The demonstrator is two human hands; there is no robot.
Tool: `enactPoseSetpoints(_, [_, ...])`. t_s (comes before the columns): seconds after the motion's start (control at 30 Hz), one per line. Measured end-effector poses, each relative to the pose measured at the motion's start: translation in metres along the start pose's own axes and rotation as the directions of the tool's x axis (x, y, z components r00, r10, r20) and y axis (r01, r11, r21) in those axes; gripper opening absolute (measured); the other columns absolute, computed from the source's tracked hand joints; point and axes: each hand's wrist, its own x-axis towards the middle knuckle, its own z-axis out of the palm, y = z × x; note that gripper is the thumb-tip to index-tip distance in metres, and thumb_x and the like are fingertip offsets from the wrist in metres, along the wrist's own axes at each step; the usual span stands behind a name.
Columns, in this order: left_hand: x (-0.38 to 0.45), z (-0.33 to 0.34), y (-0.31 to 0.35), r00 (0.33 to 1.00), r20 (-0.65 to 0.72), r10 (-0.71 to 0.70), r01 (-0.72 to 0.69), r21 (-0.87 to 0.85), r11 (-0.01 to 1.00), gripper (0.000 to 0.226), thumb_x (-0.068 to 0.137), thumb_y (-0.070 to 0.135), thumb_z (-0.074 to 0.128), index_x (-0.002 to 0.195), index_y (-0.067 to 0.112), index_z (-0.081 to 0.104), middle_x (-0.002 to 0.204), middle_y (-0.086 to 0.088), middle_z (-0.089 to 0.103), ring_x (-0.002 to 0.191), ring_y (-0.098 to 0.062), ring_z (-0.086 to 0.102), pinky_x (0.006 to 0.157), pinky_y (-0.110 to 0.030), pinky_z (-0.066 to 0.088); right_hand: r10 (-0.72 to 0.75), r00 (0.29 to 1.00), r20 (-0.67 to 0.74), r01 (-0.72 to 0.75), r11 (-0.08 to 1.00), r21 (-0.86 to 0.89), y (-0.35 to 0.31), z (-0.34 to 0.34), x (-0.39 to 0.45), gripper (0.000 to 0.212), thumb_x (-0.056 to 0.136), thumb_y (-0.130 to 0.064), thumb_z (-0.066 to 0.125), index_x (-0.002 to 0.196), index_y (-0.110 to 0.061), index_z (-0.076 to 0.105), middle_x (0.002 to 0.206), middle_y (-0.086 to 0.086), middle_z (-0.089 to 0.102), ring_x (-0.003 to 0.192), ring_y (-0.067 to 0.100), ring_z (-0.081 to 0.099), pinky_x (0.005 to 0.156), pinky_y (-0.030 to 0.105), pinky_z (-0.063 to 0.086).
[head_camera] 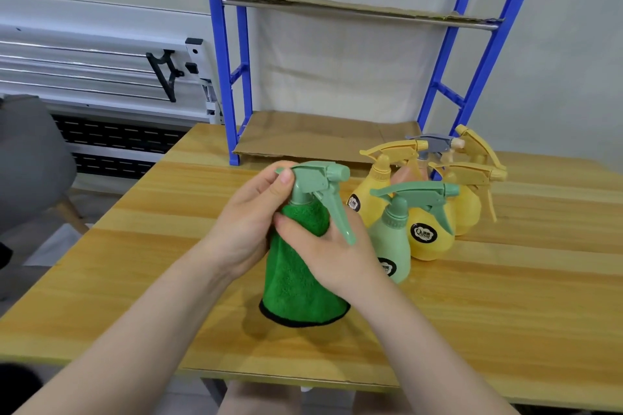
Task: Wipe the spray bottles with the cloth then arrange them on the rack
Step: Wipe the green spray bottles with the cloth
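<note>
bottle [313, 185] upright, axis vertical, between both hands | left hand [246, 229] pinches sprayer head | right hand [323, 253] wraps cloth [300, 283] round body | rack [236, 77] behind, beyond both hands

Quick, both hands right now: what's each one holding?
Left hand: grips the green spray bottle at its head.
Right hand: fingers press the green cloth around the bottle's body.

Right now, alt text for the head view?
Two hands wipe a green spray bottle wrapped in a green cloth above a wooden table: the left hand holds its trigger head, the right hand presses the cloth to its body. Another green bottle and several yellow bottles stand to the right, before a blue rack.
</note>
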Motion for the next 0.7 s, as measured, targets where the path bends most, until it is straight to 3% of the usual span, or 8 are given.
enactPoseSetpoints(0.1, [0.0,0.005,0.0,0.999,-0.015,0.028,-0.027,0.054,0.998,0.025,0.093,0.022,0.057,0.113,0.008,0.061,0.101,-0.005,0.07,0.095,-0.016,0.066,0.081,-0.025,0.053,-0.003,0.996,-0.085,0.001,1.0,-0.023,-0.001,-0.002,-0.002,0.03,0.084,-0.044,0.066,0.113,-0.036,0.063,0.096,-0.019,0.07,0.091,-0.005,0.063,0.078,0.019,0.051])
enactPoseSetpoints(0.23, [-0.005,0.002,0.003,0.999,0.026,0.023,-0.028,0.203,0.979,0.039,0.081,0.024,0.069,0.117,0.013,0.062,0.114,-0.006,0.064,0.112,-0.018,0.059,0.099,-0.029,0.047,-0.017,0.989,-0.146,0.006,0.997,-0.074,-0.002,-0.006,-0.002,0.026,0.086,-0.046,0.062,0.11,-0.035,0.063,0.096,-0.019,0.068,0.089,-0.002,0.062,0.075,0.023,0.052])
enactPoseSetpoints(0.43, [-0.009,0.016,0.004,0.985,-0.144,0.095,-0.042,0.338,0.94,0.026,0.083,-0.001,0.069,0.106,0.011,0.066,0.094,0.011,0.07,0.092,-0.002,0.064,0.078,-0.014,0.049,-0.052,0.982,-0.179,0.0,0.96,-0.279,0.003,0.005,0.001,0.034,0.083,-0.04,0.062,0.115,-0.031,0.054,0.099,-0.015,0.061,0.092,0.01,0.06,0.074,0.032,0.053])
enactPoseSetpoints(0.57, [-0.009,0.018,0.002,0.963,-0.243,0.115,-0.042,0.284,0.958,0.024,0.078,0.001,0.073,0.099,0.011,0.069,0.088,0.009,0.072,0.086,-0.004,0.065,0.076,-0.017,0.051,-0.068,0.983,-0.168,0.013,0.951,-0.308,0.003,0.012,0.0,0.036,0.079,-0.043,0.056,0.112,-0.03,0.05,0.098,-0.015,0.057,0.093,0.013,0.058,0.072,0.033,0.05])
enactPoseSetpoints(0.7, [-0.007,0.013,0.001,0.957,-0.289,0.034,-0.013,0.074,0.997,0.037,0.066,0.012,0.075,0.103,0.012,0.072,0.092,-0.003,0.072,0.086,-0.013,0.066,0.077,-0.022,0.054,-0.03,0.986,-0.167,-0.008,0.975,-0.223,0.005,0.014,-0.002,0.041,0.075,-0.059,0.058,0.104,-0.034,0.044,0.096,-0.014,0.058,0.093,0.013,0.058,0.074,0.036,0.051])
